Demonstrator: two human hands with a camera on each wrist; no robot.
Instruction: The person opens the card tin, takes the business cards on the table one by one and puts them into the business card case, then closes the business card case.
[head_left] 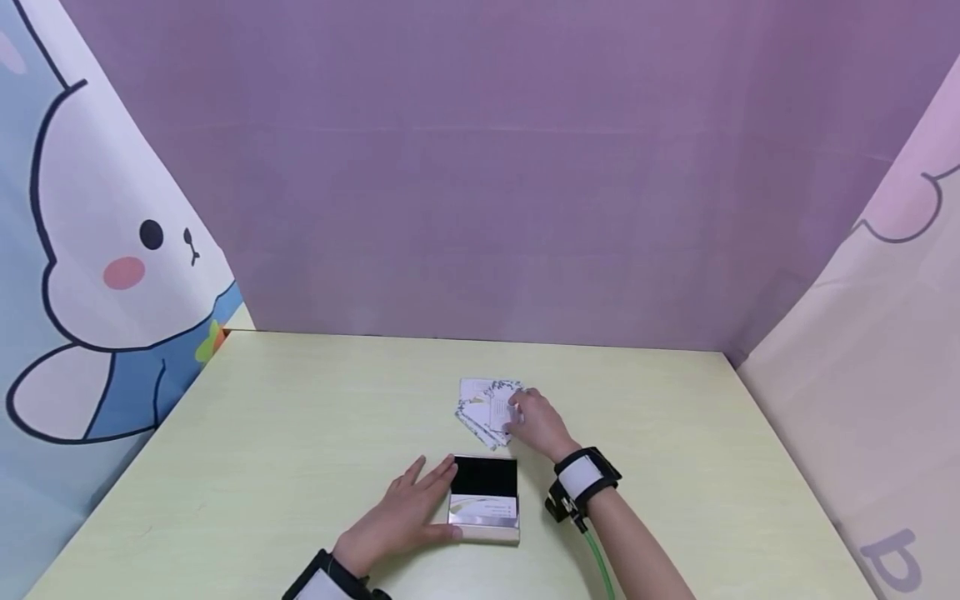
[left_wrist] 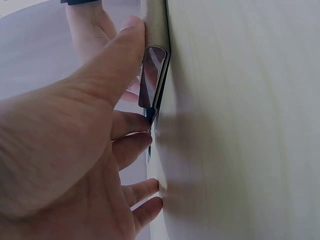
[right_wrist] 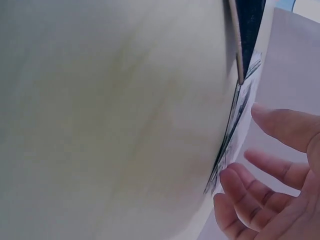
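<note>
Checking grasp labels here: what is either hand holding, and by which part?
Nothing is clearly gripped. The left hand rests flat against the left side of the card case; the right hand touches the loose cards at their right edge, fingers barely curled.

table (head_left: 262, 417): pale yellow-green | back wall (head_left: 480, 167): purple | left curtain (head_left: 90, 250): cartoon bunny

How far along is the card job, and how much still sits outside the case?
Done: the open card case already shows at least one card in its lower half. In hand: the left hand rests flat against the case's left side, and the right hand is on the loose cards, fingers at the spread. Left: several cards still lie fanned on the table beyond the case, and its lid stands open.
</note>
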